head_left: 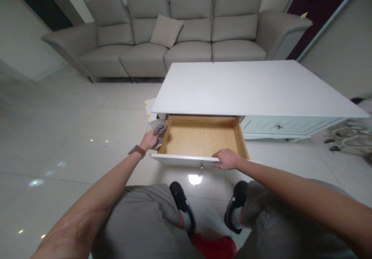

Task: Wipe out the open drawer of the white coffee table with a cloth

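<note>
A wooden drawer [200, 137] with a white front is pulled out of the white coffee table [250, 88]; nothing lies on its visible bottom. My left hand [149, 139] is closed on a grey-brown cloth [159, 132] at the drawer's left side wall, on the outer side. The fingertips there are partly covered by the cloth. My right hand [227, 159] grips the top edge of the drawer front, right of its small knob [202, 165], with fingers bent over to the inside.
Beyond the table stands a long grey sofa [188, 53] with a beige cushion [166, 30]. A second, shut drawer [279, 126] is at the right. A white box [150, 108] sits by the table's left end. Something red [215, 247] lies between my shoes.
</note>
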Tool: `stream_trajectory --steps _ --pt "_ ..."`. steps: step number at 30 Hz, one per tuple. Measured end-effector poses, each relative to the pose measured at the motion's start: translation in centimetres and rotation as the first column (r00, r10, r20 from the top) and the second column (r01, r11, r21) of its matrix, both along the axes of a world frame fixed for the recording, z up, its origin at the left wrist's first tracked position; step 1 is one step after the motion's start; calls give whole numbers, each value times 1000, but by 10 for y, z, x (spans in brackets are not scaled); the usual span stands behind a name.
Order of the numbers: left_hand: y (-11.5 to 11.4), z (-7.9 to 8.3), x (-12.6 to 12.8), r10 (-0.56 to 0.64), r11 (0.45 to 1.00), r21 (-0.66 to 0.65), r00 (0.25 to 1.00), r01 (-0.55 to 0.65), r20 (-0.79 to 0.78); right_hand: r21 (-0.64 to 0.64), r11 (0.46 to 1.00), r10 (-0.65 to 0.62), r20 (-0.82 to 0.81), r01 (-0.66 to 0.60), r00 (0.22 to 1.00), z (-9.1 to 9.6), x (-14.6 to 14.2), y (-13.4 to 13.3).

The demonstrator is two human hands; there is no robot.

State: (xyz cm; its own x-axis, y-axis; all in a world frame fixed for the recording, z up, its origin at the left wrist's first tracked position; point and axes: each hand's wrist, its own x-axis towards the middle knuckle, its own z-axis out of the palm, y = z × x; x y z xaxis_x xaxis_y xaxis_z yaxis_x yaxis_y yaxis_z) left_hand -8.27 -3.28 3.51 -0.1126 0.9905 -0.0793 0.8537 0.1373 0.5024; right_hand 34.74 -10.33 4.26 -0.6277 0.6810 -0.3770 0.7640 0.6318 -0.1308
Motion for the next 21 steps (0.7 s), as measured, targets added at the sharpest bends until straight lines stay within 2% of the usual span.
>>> stream_trajectory --steps 4,8,11,13,16,19,21 --pt "5 -7 -25 75 997 -9 992 -75 103 -6 1000 -4 9 4 1000 -2 0 1" --pt "7 -13 -42 87 996 -30 978 -82 190 -16 1000 -2 10 2 1000 -2 1 1" --pt "7 -11 -48 78 997 -29 974 -73 212 -16 1000 -2 11 2 1000 -1 1 1" --pt "5 -6 -51 73 997 -5 984 -73 163 -16 1000 -1 10 1 1000 -1 1 1" --pt "1 7 -56 68 998 12 998 -67 -16 -12 1000 2 10 -2 1000 -2 1 1" --pt "-5 20 -59 60 998 11 983 -59 -176 -9 1000 -2 7 2 1000 -4 2 2" --pt "-7 25 -58 75 997 20 971 -72 -228 -12 1000 -6 5 6 1000 -4 3 1"
